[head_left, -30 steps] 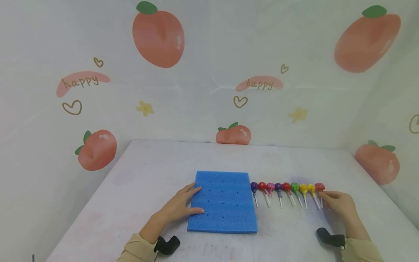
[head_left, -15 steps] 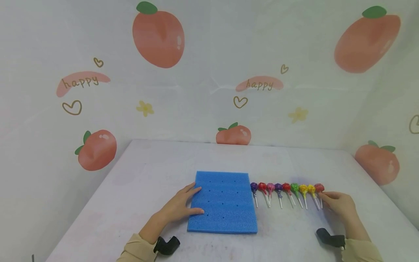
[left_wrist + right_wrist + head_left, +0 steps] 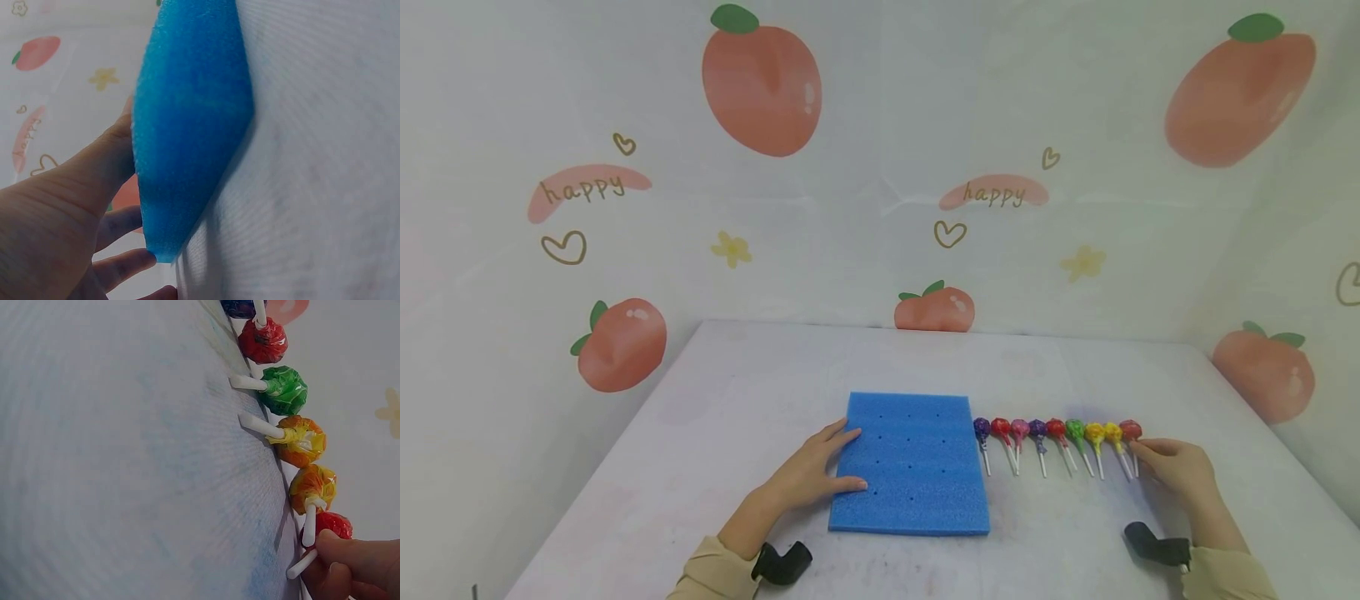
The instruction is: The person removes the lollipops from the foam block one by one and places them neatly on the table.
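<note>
A blue foam board [image 3: 917,508] with rows of small holes lies flat on the table. My left hand [image 3: 801,473] rests at its left edge, thumb and fingers spread over the side; the left wrist view shows the hand [image 3: 69,206] against the foam's thick edge [image 3: 187,125]. Right of the board runs a row of wrapped lollipops, sticks toward me. At the row's right end, my right hand [image 3: 1180,471] pinches the stick of a red lollipop [image 3: 1131,429]. In the right wrist view, thumb and fingertips hold that white stick [image 3: 302,564], just below the red head [image 3: 334,524].
Beside the held one lie two yellow lollipops [image 3: 1095,432], then a green lollipop [image 3: 1076,430], with red, purple and pink ones farther left. The leftmost purple lollipop [image 3: 982,427] is close to the board's edge. A fruit-printed backdrop [image 3: 850,217] stands behind the white table [image 3: 760,367].
</note>
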### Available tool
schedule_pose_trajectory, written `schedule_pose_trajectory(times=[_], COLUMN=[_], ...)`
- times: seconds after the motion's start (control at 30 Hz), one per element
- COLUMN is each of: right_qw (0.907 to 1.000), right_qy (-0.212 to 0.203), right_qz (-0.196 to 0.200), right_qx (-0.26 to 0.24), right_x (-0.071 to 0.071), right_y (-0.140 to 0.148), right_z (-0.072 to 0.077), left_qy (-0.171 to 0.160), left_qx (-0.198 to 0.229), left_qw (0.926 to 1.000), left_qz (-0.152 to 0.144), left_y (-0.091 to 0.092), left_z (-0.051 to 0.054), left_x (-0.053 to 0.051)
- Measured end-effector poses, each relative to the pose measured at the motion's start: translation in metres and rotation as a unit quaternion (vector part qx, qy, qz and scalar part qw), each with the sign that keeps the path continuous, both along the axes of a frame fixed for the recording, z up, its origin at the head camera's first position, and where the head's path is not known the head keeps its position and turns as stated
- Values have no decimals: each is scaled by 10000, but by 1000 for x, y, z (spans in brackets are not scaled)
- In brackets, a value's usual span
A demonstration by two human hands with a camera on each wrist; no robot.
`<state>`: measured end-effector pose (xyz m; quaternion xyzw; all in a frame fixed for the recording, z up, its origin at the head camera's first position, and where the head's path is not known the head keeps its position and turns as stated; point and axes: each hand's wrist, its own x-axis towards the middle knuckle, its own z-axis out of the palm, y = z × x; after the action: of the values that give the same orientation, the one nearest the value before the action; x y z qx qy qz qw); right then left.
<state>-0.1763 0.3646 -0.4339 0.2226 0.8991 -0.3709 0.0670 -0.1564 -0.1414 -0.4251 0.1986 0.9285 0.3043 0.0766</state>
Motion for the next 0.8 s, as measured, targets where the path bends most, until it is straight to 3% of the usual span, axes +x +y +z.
schedule_pose_trajectory(times=[0.37,0.8], right_qw=[9998,9996], right_qy=[77,-148], right_qz=[-129,-105], right_qx=[112,-201], right_x=[0,1], right_y=[-3,0], right_z=[-1,3], left_qy=[-70,-70], left_qx=[2,-36], left_qw=[9999,10000], left_qz=[72,51], left_y=[0,0], left_z=[-1,-1], left_x=[-1,-1])
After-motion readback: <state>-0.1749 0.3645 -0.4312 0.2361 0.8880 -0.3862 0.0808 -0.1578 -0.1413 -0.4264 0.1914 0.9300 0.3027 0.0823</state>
